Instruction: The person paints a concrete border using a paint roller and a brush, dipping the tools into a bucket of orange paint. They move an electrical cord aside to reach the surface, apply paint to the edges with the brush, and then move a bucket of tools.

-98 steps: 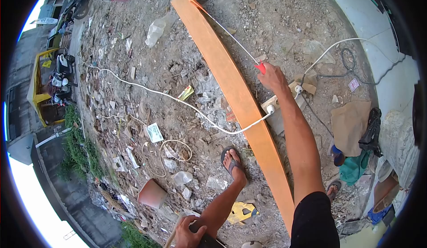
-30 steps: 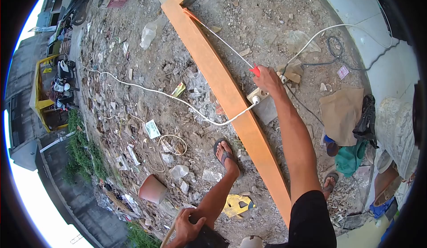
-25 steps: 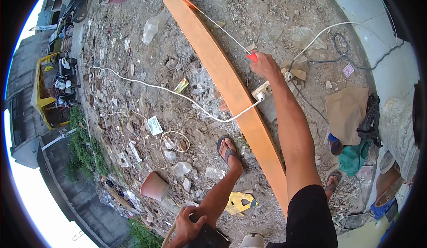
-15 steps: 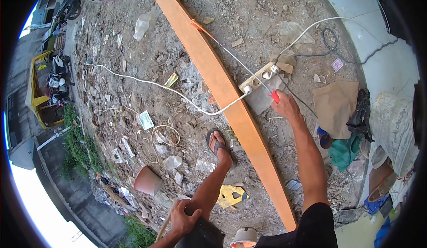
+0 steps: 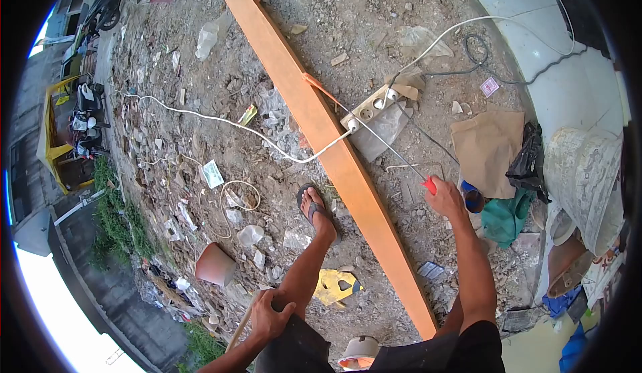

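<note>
Head-worn view; faces downward (tilted, wide); fairly near.

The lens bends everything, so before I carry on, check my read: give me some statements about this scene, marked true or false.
1. The right hand holds the tool at its red end. True.
2. The white cable runs underneath the board. False: it crosses over the top.
3. The left hand is holding the bucket. False: it rests at the left knee.
4. White plugs sit in the power strip. True.
5. The yellow scrap lies on the board. False: it lies on the ground beside it.
</note>
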`<state>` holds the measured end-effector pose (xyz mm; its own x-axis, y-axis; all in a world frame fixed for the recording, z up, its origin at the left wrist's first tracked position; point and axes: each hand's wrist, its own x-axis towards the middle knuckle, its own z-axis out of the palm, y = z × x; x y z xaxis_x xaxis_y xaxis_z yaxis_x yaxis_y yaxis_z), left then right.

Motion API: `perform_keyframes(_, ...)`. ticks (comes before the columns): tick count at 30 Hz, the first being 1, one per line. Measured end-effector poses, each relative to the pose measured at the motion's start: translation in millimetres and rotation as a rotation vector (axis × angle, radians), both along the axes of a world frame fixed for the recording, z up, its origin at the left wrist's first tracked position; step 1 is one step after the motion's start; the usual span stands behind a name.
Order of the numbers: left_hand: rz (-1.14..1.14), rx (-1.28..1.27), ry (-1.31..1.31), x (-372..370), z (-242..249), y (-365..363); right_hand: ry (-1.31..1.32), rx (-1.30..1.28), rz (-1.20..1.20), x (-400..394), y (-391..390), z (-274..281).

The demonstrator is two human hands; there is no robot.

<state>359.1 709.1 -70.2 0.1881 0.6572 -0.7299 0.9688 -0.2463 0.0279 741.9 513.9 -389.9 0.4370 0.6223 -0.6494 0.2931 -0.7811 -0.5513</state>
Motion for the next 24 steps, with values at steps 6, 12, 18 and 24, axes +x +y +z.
perform_keyframes(6,-0.008,0.008,-0.002,1,1,-8,-0.050,0.144,-0.054,15,118,-33)
perform_keyframes(12,0.044,-0.006,0.029,-1,1,-25,-0.101,0.144,-0.016,-13,27,-8)
perform_keyframes(18,0.084,-0.023,0.009,-5,3,-41,0.059,0.089,-0.006,-39,-60,106)
perform_keyframes(24,0.165,-0.024,0.008,-6,7,-49,0.706,-0.056,-0.340,-100,-20,201)
